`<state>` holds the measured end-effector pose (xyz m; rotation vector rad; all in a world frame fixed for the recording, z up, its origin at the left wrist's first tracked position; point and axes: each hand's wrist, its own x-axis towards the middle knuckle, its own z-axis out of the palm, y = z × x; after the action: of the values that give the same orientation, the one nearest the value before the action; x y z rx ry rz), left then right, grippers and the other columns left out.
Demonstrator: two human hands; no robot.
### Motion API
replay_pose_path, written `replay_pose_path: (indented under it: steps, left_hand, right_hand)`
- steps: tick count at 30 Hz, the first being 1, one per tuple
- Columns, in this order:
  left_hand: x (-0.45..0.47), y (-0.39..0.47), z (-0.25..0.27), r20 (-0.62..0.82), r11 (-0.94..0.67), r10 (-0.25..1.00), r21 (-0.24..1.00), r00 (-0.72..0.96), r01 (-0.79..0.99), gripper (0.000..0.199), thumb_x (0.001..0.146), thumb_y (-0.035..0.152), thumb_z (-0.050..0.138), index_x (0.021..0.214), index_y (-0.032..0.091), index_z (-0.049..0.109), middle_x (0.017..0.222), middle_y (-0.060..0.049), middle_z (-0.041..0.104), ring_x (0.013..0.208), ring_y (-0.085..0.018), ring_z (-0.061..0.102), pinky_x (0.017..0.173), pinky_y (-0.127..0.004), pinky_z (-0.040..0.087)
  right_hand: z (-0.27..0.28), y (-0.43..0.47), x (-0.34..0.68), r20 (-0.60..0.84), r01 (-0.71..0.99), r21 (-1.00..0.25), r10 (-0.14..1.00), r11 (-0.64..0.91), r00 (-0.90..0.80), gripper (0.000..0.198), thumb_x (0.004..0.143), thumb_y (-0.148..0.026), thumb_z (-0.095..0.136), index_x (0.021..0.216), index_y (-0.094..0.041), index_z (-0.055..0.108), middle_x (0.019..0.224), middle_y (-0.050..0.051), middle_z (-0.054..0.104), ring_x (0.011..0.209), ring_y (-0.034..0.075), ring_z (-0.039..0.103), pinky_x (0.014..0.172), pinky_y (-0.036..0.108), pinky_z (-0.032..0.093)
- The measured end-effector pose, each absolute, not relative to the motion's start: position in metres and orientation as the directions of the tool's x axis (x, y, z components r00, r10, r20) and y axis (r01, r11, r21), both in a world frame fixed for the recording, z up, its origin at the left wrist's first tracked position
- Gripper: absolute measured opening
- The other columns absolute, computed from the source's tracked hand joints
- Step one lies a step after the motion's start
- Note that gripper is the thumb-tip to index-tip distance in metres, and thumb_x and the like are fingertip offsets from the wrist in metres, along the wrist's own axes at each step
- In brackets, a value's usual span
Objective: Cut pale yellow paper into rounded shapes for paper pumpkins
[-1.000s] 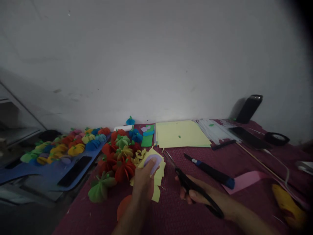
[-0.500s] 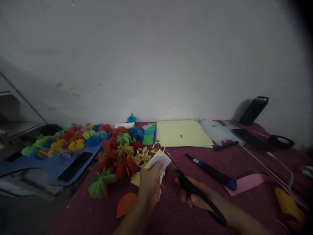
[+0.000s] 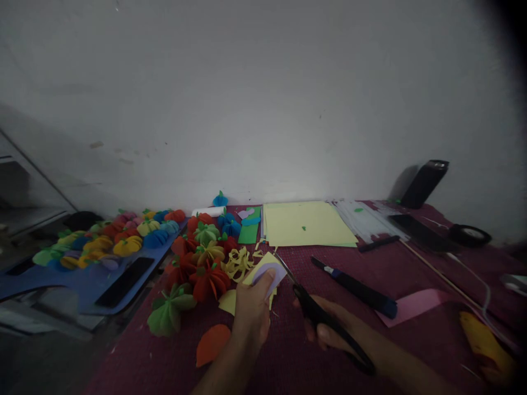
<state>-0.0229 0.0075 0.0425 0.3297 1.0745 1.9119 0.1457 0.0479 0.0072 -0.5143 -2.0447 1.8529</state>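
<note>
Black scissors [image 3: 309, 308], gripped in the right hand [image 3: 349, 323], slant over the bench [image 3: 294, 356], blades pointing toward its far edge and leaning left, just beside yellow paper [image 3: 267, 257] the left hand [image 3: 252, 308] pinches beneath a rounded lilac piece [image 3: 275, 271].

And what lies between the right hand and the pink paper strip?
In the head view, a dark tool lies there, its end overlapping the pink strip.

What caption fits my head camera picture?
Left hand pinches a purple shape on yellow paper, right hand holds scissors, craft pumpkins nearby.
</note>
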Motion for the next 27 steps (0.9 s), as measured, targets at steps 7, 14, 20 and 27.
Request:
replay_pose_path:
  steps: [7, 14, 20, 27]
  left_hand:
    - [-0.022, 0.008, 0.044, -0.204, -0.22, 0.786, 0.789, -0.583, -0.573, 0.026, 0.054, 0.015, 0.069, 0.079, 0.012, 0.065, 0.069, -0.003, 0.066, 0.069, -0.017, 0.062, 0.064, -0.027, 0.048]
    - [-0.022, 0.007, 0.044, -0.198, -0.231, 0.792, 0.778, -0.577, -0.584, 0.029, 0.052, 0.015, 0.071, 0.08, 0.011, 0.065, 0.074, -0.005, 0.066, 0.068, -0.016, 0.062, 0.064, -0.027, 0.048]
    - [-0.023, 0.007, 0.044, -0.195, -0.23, 0.795, 0.78, -0.575, -0.582, 0.025, 0.053, 0.015, 0.071, 0.078, 0.011, 0.065, 0.072, -0.005, 0.066, 0.067, -0.016, 0.061, 0.063, -0.025, 0.048]
    - [-0.023, 0.005, 0.043, -0.166, -0.224, 0.819, 0.789, -0.549, -0.573, 0.016, 0.057, 0.018, 0.069, 0.072, 0.011, 0.065, 0.068, -0.003, 0.065, 0.064, -0.014, 0.061, 0.064, -0.025, 0.048]
  right_hand:
    - [0.019, 0.043, 0.145, -0.023, 0.074, -0.994, 0.498, 0.083, -0.867, 0.046, 0.08, -0.045, 0.047, 0.116, -0.017, 0.041, 0.077, 0.002, 0.051, 0.062, 0.011, 0.043, 0.055, 0.024, 0.036]
    - [0.019, 0.043, 0.143, -0.031, 0.064, -0.997, 0.506, 0.048, -0.862, 0.043, 0.082, -0.041, 0.047, 0.116, -0.016, 0.04, 0.075, 0.001, 0.049, 0.06, 0.01, 0.044, 0.054, 0.023, 0.036]
    - [0.02, 0.041, 0.142, -0.048, 0.069, -0.997, 0.528, 0.02, -0.848, 0.046, 0.079, -0.044, 0.048, 0.115, -0.016, 0.042, 0.071, 0.0, 0.048, 0.059, 0.01, 0.044, 0.051, 0.022, 0.036]
    - [0.021, 0.042, 0.141, -0.059, 0.085, -0.996, 0.54, 0.022, -0.839, 0.049, 0.076, -0.047, 0.05, 0.115, -0.017, 0.045, 0.069, 0.0, 0.046, 0.057, 0.01, 0.043, 0.049, 0.022, 0.036]
